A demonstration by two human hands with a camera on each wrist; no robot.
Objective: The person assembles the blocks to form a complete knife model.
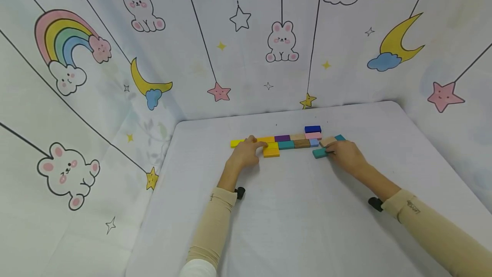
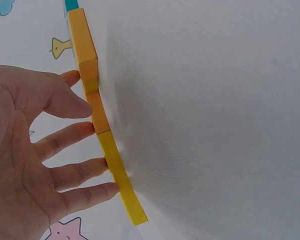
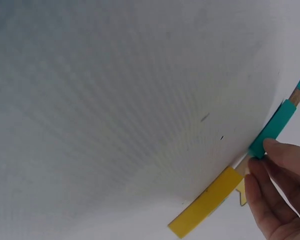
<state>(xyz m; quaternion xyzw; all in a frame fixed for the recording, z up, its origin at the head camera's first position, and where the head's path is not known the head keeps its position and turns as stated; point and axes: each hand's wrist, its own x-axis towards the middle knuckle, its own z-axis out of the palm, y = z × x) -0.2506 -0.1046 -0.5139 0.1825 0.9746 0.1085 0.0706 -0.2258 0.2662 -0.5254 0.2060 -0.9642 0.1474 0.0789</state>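
In the head view my left hand (image 1: 246, 151) lies over the left end of a row of coloured blocks. Its spread fingertips touch the orange block (image 2: 101, 114) and the long yellow block (image 2: 122, 177) in the left wrist view. A yellow-orange block (image 1: 271, 152) sits in front of the row, by the left index finger. My right hand (image 1: 347, 156) pinches one end of a teal block (image 1: 320, 153) between thumb and fingers. Just behind that block are a tan block (image 1: 328, 141) and another teal block (image 1: 340, 137). A yellow block (image 3: 206, 202) shows near the right fingers in the right wrist view.
Between the hands, the row includes a purple block (image 1: 282, 138), a teal block (image 1: 286, 145), a brown block (image 1: 301, 143) and a light blue block (image 1: 314, 142). Behind its right end are pink (image 1: 313, 135) and dark blue (image 1: 313, 129) blocks. A patterned cloth backs the white table (image 1: 292, 213).
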